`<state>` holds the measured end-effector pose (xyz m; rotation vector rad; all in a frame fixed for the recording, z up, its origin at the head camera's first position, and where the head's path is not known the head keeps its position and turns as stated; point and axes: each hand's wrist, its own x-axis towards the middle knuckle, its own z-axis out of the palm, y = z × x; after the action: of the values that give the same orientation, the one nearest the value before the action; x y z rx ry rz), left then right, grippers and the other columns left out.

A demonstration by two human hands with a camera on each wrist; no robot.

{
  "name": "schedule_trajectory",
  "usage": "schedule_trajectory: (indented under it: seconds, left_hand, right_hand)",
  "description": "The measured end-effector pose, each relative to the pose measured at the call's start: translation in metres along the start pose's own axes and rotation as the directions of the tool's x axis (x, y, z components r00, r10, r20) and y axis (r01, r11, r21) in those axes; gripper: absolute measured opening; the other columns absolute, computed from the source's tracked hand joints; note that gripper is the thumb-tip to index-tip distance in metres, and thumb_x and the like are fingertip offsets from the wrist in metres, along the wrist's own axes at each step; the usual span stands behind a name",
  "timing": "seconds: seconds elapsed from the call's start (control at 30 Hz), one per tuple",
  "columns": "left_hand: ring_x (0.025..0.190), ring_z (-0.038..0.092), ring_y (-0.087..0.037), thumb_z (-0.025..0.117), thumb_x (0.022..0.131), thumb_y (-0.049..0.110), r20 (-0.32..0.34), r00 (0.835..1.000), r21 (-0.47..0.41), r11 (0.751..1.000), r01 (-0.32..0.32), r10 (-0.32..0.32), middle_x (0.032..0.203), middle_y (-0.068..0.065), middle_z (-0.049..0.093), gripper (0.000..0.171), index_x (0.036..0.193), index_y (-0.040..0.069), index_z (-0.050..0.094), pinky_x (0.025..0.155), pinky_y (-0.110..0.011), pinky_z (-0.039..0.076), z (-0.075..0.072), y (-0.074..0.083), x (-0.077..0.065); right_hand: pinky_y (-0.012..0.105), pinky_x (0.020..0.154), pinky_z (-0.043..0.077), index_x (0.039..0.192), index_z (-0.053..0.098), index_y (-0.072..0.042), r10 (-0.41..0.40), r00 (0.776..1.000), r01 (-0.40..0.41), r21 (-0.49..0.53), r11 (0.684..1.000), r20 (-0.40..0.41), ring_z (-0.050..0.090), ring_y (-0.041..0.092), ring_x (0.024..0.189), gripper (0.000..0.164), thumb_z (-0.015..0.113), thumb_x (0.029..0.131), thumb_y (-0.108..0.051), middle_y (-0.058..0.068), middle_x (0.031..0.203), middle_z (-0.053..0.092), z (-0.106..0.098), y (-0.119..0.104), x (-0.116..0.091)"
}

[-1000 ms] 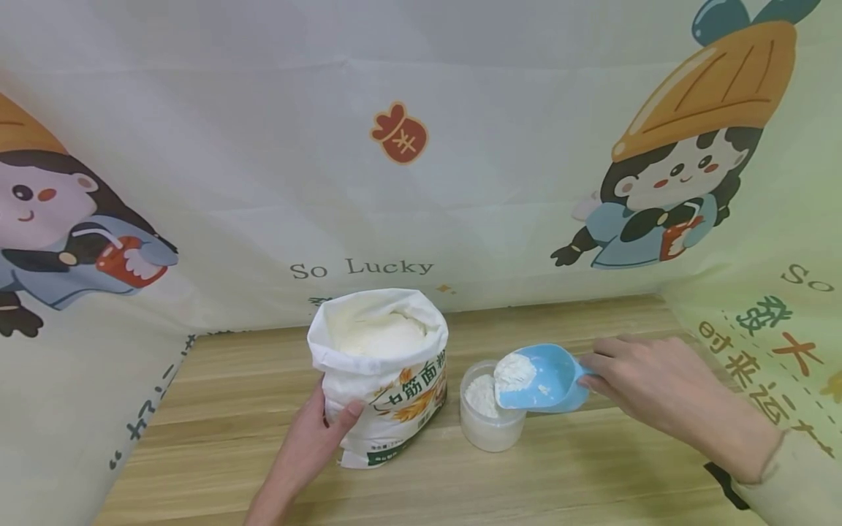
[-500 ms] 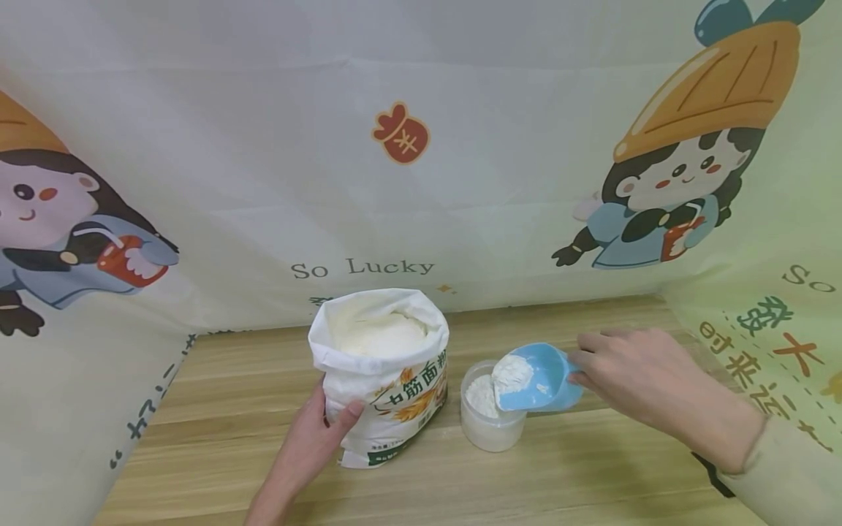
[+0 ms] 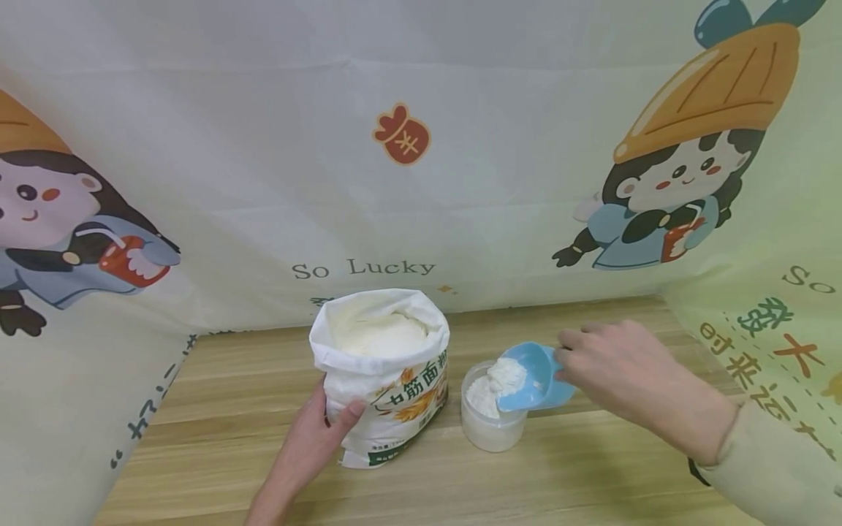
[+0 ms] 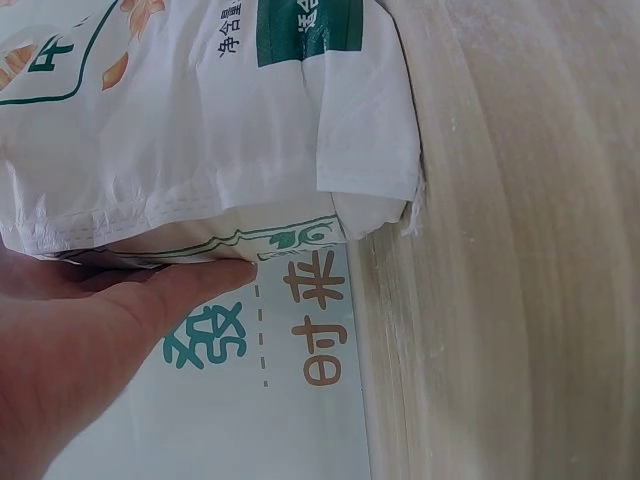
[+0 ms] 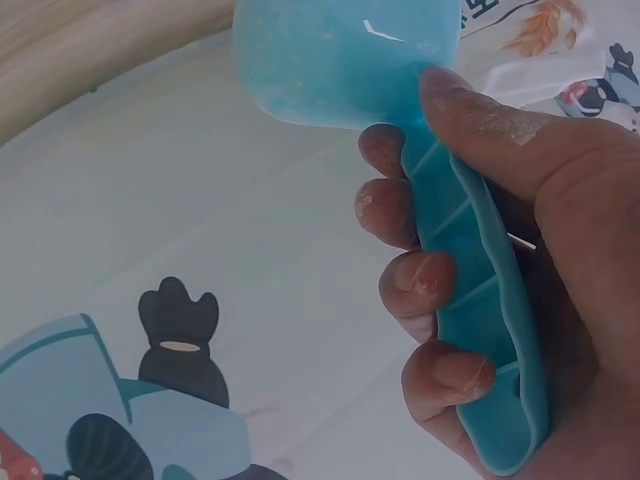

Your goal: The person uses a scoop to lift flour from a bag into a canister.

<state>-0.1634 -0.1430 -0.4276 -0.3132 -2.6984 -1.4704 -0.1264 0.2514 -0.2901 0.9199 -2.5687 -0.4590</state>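
Note:
An open white flour bag [image 3: 355, 416] stands on the table, full of pale flour [image 3: 388, 337]. My left hand [image 3: 309, 438] grips its left side, thumb on the front and the other fingers behind. In my right hand [image 3: 618, 369] is the handle of a light blue scoop [image 3: 533, 391]; the right wrist view shows fingers curled round the ribbed handle [image 5: 470, 290]. The scoop leans over a small clear plastic tub [image 3: 493, 436], its lip inside the rim. A heap of flour [image 3: 508, 375] sits at that lip, above more flour [image 3: 483, 398] in the tub.
The bag and tub stand close together on a wood-grain tabletop [image 3: 217, 438]. A printed cloth [image 3: 263, 146] with cartoon figures rises behind the table and along both sides. Near the right sleeve [image 3: 776, 460] a bit of a dark object [image 3: 699, 472] shows.
My right hand has moved left with the scoop, tipping it further over the tub, and its flour has shifted towards the lip. The left hand and bag have stayed put.

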Motion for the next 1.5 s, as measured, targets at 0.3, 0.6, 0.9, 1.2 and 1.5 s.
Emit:
schedule_trajectory:
  seconds: [0.3, 0.6, 0.9, 1.2, 1.5]
  left_hand:
    - [0.120, 0.063, -0.035, 0.065, 0.103, 0.039, -0.001, 1.000, -0.006, 1.000, -0.005, 0.005, 0.134, -0.022, 0.063, 0.065, 0.153, 0.006, 0.041, 0.095, -0.052, 0.055, 0.000, 0.000, 0.000]
    - [0.120, 0.063, -0.035, 0.065, 0.103, 0.038, -0.003, 1.000, -0.008, 1.000, -0.013, 0.013, 0.135, -0.022, 0.063, 0.065, 0.154, 0.007, 0.040, 0.095, -0.052, 0.055, 0.000, -0.001, 0.001]
    - [0.118, 0.064, -0.034, 0.065, 0.103, 0.039, -0.003, 1.000, -0.010, 1.000, -0.016, 0.016, 0.133, -0.021, 0.064, 0.065, 0.153, 0.006, 0.040, 0.093, -0.048, 0.055, -0.001, -0.003, 0.000]
    - [0.118, 0.064, -0.035, 0.065, 0.103, 0.040, -0.004, 1.000, 0.011, 1.000, -0.002, 0.002, 0.133, -0.022, 0.064, 0.068, 0.154, 0.004, 0.039, 0.093, -0.050, 0.056, -0.001, -0.001, 0.000]
    - [0.118, 0.064, -0.034, 0.064, 0.102, 0.044, 0.003, 1.000, 0.003, 1.000, -0.018, 0.018, 0.133, -0.021, 0.064, 0.069, 0.154, 0.006, 0.040, 0.093, -0.050, 0.056, -0.001, -0.002, 0.000]
  right_hand:
    - [0.021, 0.044, 0.036, 0.083, 0.075, -0.014, -0.042, 0.999, 0.042, -0.047, 0.998, -0.003, 0.048, 0.013, 0.059, 0.027, 0.090, 0.079, -0.035, -0.005, 0.071, 0.055, -0.005, -0.006, 0.007]
    - [0.022, 0.046, 0.036, 0.081, 0.073, -0.011, -0.072, 0.995, 0.066, -0.093, 0.993, -0.062, 0.045, 0.014, 0.059, 0.029, 0.092, 0.076, -0.032, -0.002, 0.072, 0.053, -0.006, -0.007, 0.006]
    - [0.024, 0.045, 0.037, 0.078, 0.070, -0.011, -0.068, 0.988, 0.056, -0.088, 0.995, -0.142, 0.048, 0.016, 0.060, 0.025, 0.094, 0.072, -0.014, -0.002, 0.072, 0.052, -0.004, -0.004, 0.002]
    - [0.027, 0.041, 0.040, 0.085, 0.072, -0.010, 0.009, 0.969, 0.001, 0.040, 0.999, -0.247, 0.054, 0.015, 0.059, 0.028, 0.093, 0.076, -0.027, -0.002, 0.072, 0.055, 0.008, 0.014, -0.011]
    - [0.032, 0.044, 0.041, 0.088, 0.068, -0.011, 0.116, 0.949, -0.076, 0.147, 0.986, -0.292, 0.047, 0.014, 0.055, 0.077, 0.012, 0.106, -0.061, -0.006, 0.073, 0.052, 0.011, 0.029, -0.025]
